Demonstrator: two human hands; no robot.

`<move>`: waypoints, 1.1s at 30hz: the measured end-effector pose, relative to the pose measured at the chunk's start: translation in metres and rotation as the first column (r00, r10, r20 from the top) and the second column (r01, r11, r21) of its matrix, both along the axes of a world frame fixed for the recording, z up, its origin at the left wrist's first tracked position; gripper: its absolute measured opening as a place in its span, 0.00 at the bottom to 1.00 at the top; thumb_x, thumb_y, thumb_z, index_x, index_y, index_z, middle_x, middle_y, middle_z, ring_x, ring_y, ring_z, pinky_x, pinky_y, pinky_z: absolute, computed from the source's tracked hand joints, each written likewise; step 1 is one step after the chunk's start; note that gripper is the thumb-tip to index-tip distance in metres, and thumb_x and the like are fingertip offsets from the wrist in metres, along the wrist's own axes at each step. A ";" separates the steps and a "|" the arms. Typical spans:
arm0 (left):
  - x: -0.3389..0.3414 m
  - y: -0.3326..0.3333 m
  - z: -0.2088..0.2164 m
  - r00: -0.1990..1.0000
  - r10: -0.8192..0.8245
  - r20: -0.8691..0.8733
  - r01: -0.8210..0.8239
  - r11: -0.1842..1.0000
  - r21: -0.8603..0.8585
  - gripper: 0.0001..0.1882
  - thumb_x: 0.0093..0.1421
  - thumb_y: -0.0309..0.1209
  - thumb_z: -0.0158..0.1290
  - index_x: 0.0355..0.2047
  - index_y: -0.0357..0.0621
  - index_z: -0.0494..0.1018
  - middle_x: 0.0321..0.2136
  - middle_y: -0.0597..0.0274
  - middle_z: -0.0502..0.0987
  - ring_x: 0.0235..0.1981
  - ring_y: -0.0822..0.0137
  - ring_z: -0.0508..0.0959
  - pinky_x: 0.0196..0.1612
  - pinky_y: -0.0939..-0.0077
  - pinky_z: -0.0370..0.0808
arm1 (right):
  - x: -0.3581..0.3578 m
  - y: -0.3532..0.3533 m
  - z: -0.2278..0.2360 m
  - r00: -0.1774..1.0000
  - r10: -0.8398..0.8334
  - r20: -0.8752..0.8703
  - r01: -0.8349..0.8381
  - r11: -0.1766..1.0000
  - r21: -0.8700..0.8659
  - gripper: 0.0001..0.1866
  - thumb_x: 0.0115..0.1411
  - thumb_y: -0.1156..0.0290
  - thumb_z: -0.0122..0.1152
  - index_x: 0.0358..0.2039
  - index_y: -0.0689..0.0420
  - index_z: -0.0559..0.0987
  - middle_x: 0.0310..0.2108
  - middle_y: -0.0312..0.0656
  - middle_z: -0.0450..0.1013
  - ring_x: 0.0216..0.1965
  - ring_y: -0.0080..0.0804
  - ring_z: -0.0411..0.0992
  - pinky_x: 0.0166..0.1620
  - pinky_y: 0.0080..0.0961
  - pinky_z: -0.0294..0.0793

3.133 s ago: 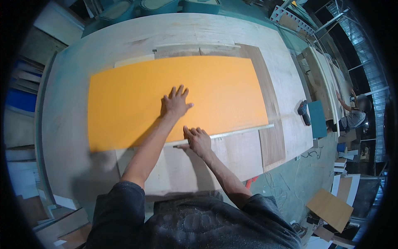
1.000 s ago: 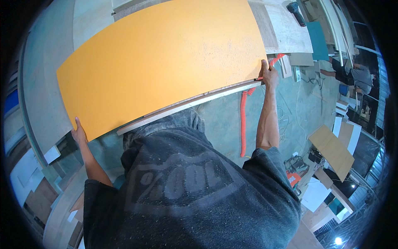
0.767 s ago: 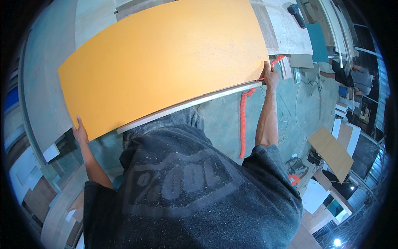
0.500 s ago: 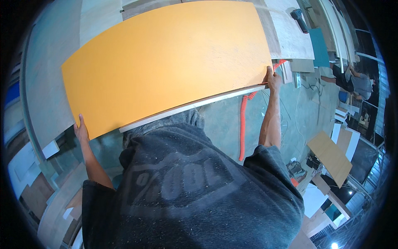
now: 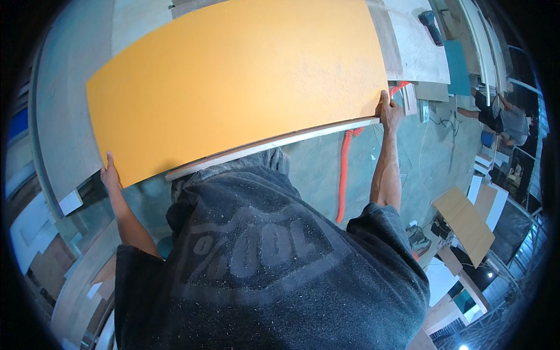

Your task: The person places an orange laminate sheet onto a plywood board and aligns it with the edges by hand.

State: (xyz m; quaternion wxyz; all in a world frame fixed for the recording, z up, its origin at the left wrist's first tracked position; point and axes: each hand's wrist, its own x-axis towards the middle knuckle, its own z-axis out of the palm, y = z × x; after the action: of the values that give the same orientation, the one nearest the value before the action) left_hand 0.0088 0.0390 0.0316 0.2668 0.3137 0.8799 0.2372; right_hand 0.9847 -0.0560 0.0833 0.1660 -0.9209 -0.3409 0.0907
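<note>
A large yellow-orange panel (image 5: 239, 81) lies in front of me over the worktable (image 5: 64, 128), its near edge close to my waist. My left hand (image 5: 111, 175) grips the panel's near left corner, thumb on top and the other fingers hidden below. At the near right corner, my right hand (image 5: 389, 111) holds on in the same way, thumb up over the edge. Under the panel's near edge runs a pale wooden strip (image 5: 274, 146). Fine scuffs or dust show on the panel's right half.
An orange coiled air hose (image 5: 343, 175) hangs down beside my right arm. A dark power tool (image 5: 430, 28) rests on the pale board at the far right. Another person (image 5: 507, 119) bends over at the right. Wooden boards (image 5: 465, 224) lean at the lower right.
The panel's far edge now reaches past the top of the picture, and its right side sits slightly farther right. Both hands keep their hold on its corners.
</note>
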 end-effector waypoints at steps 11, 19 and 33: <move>-0.007 0.013 -0.008 1.000 -0.030 -0.005 0.029 0.984 -0.177 0.61 0.60 0.72 0.58 0.68 0.20 0.63 0.69 0.38 0.67 0.69 0.50 0.69 0.70 0.58 0.66 | 0.012 -0.006 0.000 0.998 -0.058 -0.022 0.057 0.996 -0.071 0.42 0.60 0.26 0.60 0.33 0.61 0.89 0.29 0.54 0.83 0.35 0.47 0.83 0.43 0.43 0.78; -0.031 0.017 -0.021 0.985 -0.173 -0.015 0.164 0.952 -0.259 0.69 0.57 0.79 0.51 0.70 0.18 0.58 0.71 0.34 0.64 0.71 0.44 0.66 0.72 0.56 0.62 | 0.001 0.000 0.012 0.988 -0.148 -0.043 0.142 0.983 -0.112 0.41 0.56 0.23 0.60 0.45 0.51 0.90 0.41 0.56 0.85 0.47 0.52 0.84 0.53 0.44 0.80; -0.040 0.021 -0.019 0.969 -0.090 0.230 0.151 0.953 -0.264 0.68 0.57 0.80 0.51 0.71 0.22 0.57 0.71 0.37 0.64 0.71 0.48 0.66 0.71 0.54 0.63 | -0.004 -0.001 0.019 0.991 -0.134 -0.014 0.131 0.983 -0.132 0.40 0.56 0.23 0.59 0.41 0.49 0.91 0.40 0.55 0.85 0.48 0.53 0.83 0.54 0.45 0.79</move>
State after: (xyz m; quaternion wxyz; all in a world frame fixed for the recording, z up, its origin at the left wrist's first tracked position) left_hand -0.0313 0.0600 0.0128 0.4162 0.2988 0.8495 0.1264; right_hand 0.9806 -0.0567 0.1027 0.1148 -0.9493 -0.2703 0.1122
